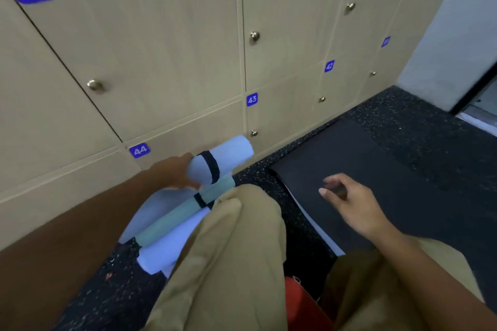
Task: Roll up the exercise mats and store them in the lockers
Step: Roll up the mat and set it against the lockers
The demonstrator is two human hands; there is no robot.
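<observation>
Knee (pixel 228 236) hides teal mat (pixel 172 220); left hand (pixel 174 172) grips pale roll (pixel 223 158).

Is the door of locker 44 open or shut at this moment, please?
Shut: the locker 44 door sits flush with neighbouring doors, and no interior shows.

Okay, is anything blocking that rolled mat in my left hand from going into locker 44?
Yes. The door of locker 44 is shut, so the light blue rolled mat in the left hand can't go in yet. Its knob isn't visible. The right hand hovers free over the flat black mat.
</observation>
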